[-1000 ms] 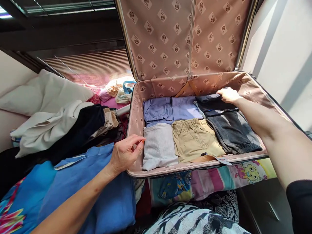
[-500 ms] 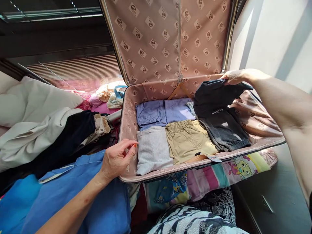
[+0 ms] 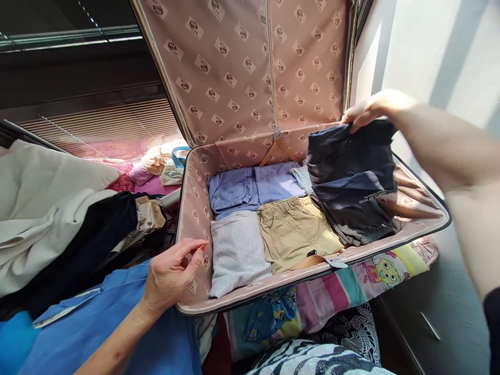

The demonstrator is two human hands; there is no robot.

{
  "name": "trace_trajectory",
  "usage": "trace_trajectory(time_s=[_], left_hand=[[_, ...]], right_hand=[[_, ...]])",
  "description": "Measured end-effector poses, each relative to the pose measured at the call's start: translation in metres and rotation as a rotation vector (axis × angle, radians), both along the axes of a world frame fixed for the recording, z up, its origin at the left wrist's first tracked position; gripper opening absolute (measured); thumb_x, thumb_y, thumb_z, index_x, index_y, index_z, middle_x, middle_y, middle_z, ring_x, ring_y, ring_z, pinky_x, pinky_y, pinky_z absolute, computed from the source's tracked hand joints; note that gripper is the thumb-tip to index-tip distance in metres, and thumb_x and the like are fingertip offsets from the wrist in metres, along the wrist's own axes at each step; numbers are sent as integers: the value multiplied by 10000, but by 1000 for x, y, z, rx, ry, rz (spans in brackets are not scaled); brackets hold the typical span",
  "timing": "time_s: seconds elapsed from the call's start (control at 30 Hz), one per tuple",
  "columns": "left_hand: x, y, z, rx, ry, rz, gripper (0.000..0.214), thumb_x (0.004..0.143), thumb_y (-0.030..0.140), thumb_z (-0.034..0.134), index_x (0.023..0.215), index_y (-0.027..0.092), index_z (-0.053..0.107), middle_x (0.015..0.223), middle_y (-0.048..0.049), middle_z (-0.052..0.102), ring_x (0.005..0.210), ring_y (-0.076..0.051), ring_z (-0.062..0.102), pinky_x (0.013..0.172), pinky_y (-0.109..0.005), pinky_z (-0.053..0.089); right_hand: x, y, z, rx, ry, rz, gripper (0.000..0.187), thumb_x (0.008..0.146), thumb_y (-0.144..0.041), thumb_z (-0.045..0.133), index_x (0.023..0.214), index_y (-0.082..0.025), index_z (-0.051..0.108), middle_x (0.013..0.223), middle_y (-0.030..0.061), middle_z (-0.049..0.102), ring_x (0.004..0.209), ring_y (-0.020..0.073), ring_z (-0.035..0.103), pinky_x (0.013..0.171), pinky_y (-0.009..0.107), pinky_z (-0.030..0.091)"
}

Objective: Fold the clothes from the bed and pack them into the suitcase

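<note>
My right hand point(image 3: 367, 112) pinches the top edge of a dark garment point(image 3: 347, 156) with small white lettering and holds it up over the right part of an open suitcase point(image 3: 195, 208). The garment's lower part rests on a dark grey piece of clothing point(image 3: 359, 229) with a ribbed edge. My left hand point(image 3: 172, 273) is at the suitcase's left rim, fingers curled and thumb near the index finger, with nothing visible in them. Beside it inside lies a folded light grey garment point(image 3: 238, 250). Khaki shorts point(image 3: 299, 229) and folded lavender clothing point(image 3: 234, 187) lie alongside.
The patterned lid point(image 3: 238, 67) stands upright behind. Blue cloth point(image 3: 113, 312), a white cloth pile point(image 3: 50, 208) and dark clothing point(image 3: 105, 234) lie left. A striped, cartoon-printed cloth point(image 3: 332, 297) is under the suitcase. At right stands a pale wall point(image 3: 449, 67).
My right hand has lifted and spread the dark garment, so its printed front now hangs flatter. The view has shifted slightly; my left hand stays at the suitcase's left rim.
</note>
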State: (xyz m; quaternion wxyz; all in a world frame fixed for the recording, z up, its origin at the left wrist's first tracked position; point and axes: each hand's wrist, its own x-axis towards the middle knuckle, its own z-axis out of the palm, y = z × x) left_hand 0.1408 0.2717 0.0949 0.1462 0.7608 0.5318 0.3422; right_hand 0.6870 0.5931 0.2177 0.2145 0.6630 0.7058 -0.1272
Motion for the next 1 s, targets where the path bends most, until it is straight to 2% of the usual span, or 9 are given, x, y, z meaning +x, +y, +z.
trace_trajectory(time_s=[0.07, 0.2, 0.3, 0.53, 0.63, 0.7, 0.83, 0.93, 1.0], left_hand=[[1, 0, 1, 14, 13, 11, 217, 974, 314, 635, 931, 197, 811, 846, -1, 807, 516, -78, 632, 464, -160, 485], [0, -1, 3, 3, 40, 27, 220, 984, 335, 629, 928, 213, 804, 853, 1, 809, 487, -77, 611, 472, -168, 504], [-1, -2, 4, 17, 51, 15, 181, 992, 322, 643, 953, 231, 794, 860, 11, 810, 492, -80, 619, 478, -173, 511], [-1, -2, 4, 78, 66, 21, 118, 995, 263, 661, 981, 268, 778, 853, 43, 802, 575, -101, 703, 538, -179, 553], [-1, -3, 5, 80, 79, 19, 119, 998, 265, 663, 985, 260, 781, 859, 40, 801, 581, -99, 707, 522, -172, 547], [-2, -3, 6, 74, 85, 12, 125, 1002, 264, 657, 993, 254, 781, 868, 33, 804, 603, -103, 721, 519, -168, 548], [-1, -3, 6, 90, 88, -1, 123, 1002, 253, 656, 989, 250, 778, 865, 30, 804, 613, -106, 727, 524, -166, 550], [-1, -2, 6, 97, 84, -6, 119, 998, 246, 659, 982, 248, 777, 867, 33, 806, 581, -97, 702, 512, -165, 542], [0, -2, 6, 94, 80, -9, 115, 997, 248, 663, 983, 244, 777, 872, 29, 807, 594, -101, 710, 512, -164, 542]], right_hand=[[-14, 4, -42, -91, -73, 121, 301, 1005, 2, 558, 1239, -3, 747, 1116, 56, 807, 958, 106, 677, 992, 319, 501], [-28, 1, -126, 57, -77, 138, 407, 991, 33, 522, 1338, -59, 713, 1388, 171, 722, 1204, 195, 641, 1142, 485, 407], [-26, -1, -159, 129, -65, 153, 443, 1016, 42, 443, 1386, -47, 670, 1443, 204, 681, 1331, 216, 582, 1200, 523, 310], [-24, 19, -160, 147, -22, 156, 391, 1019, -11, 502, 1377, -47, 655, 1454, 181, 671, 1308, 196, 563, 1163, 410, 336], [-32, 6, -159, 214, -7, 136, 444, 1054, -36, 447, 1480, -21, 571, 1515, 242, 604, 1360, 260, 517, 1205, 518, 270], [-35, -13, -157, 358, 21, 125, 467, 1101, -110, 378, 1536, 1, 505, 1583, 292, 513, 1445, 343, 423, 1213, 611, 223], [-32, -50, -157, 616, 130, 34, 684, 1143, -464, 365, 1703, -78, 296, 1749, 296, 238, 1543, 498, 237, 1197, 725, 242], [-22, -59, -178, 421, 170, -155, 872, 1065, -730, 390, 1773, -259, 196, 1826, 203, -6, 1580, 590, 104, 1170, 822, 229], [-18, -55, -202, 268, 167, -210, 936, 1039, -817, 322, 1787, -280, 157, 1822, 216, -57, 1575, 604, 113, 1126, 854, 254]])
